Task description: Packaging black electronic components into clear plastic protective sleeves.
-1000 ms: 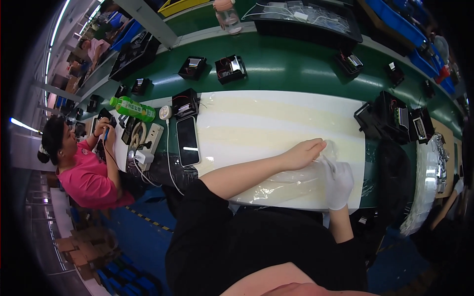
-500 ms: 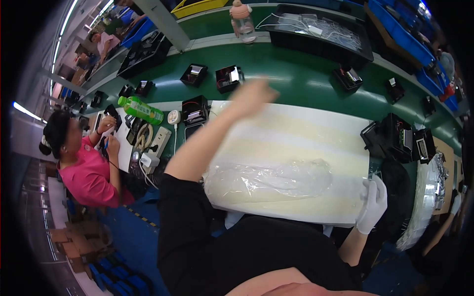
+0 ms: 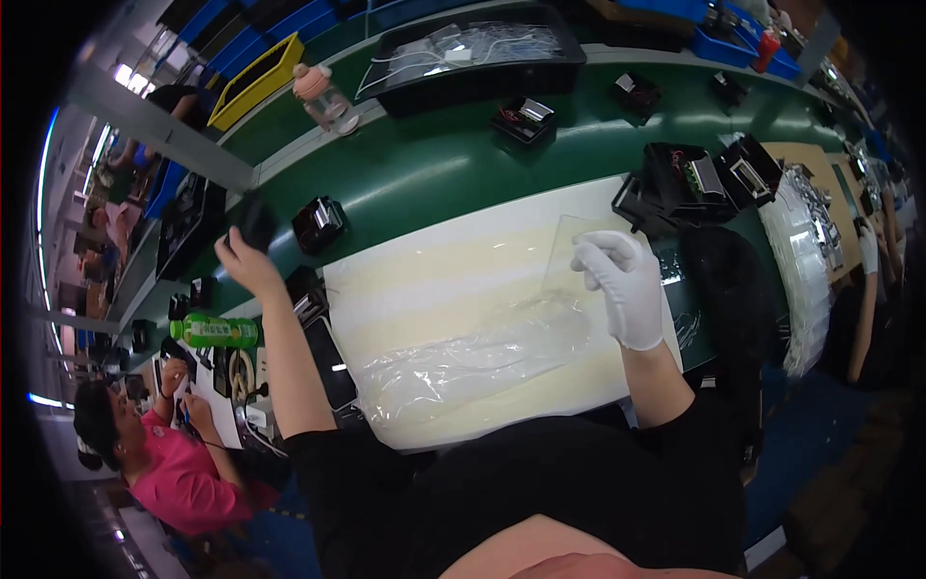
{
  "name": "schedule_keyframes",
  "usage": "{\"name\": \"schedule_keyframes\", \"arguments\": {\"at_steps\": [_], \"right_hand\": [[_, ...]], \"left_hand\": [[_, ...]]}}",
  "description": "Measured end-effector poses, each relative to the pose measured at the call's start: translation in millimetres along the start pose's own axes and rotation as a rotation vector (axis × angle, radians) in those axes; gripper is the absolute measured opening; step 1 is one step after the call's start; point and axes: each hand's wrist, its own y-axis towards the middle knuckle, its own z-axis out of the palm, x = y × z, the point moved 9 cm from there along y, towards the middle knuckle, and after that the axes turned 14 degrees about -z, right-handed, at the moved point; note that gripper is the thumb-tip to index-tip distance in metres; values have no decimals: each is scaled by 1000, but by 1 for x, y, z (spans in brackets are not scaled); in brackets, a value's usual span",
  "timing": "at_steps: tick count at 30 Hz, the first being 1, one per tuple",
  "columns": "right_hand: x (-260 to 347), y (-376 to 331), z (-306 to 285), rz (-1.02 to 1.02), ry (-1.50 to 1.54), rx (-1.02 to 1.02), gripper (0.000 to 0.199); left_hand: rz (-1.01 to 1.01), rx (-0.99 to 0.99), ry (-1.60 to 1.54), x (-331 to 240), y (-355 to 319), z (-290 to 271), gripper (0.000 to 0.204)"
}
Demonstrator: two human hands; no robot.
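Note:
My left hand [image 3: 253,270], bare, is at the far left over the green bench with its fingers closed on a black box [image 3: 257,224]. Motion smears that box, so its inside cannot be made out. In front of me, above the right part of the white work surface [image 3: 463,261], my right hand [image 3: 622,289] wears a white glove. It pinches a thin clear sheet [image 3: 562,253] by its edge, tilted upright. A crumpled clear plastic bag [image 3: 463,362] lies flat on the white surface below it.
More black boxes with wires, such as one box [image 3: 320,224], stand along the green bench [image 3: 415,183]. A black bin [image 3: 473,72] and a pink-lidded bottle [image 3: 326,99] are behind. Black housings [image 3: 685,183] sit right. At left are a green bottle [image 3: 217,331] and a person in pink [image 3: 188,473].
My left hand has swung left and closed on a black box. My right hand has risen from the surface's right edge and now holds a clear sheet. The view has turned right.

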Motion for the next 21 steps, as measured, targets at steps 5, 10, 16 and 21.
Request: {"name": "schedule_keyframes", "arguments": {"at_steps": [5,10,16,21], "right_hand": [[-1,-3,54,-14,125,196,6],[2,-18,83,61,137,354,5],[2,-21,86,100,157,407,5],[-3,-23,84,42,74,471,4]], "left_hand": [[-1178,816,-748,-74,-168,81,33],[-1388,1391,-739,-133,-271,88,40],[-1404,1474,-743,-147,-291,86,40],[-1383,1273,-579,-150,-289,80,39]]}}
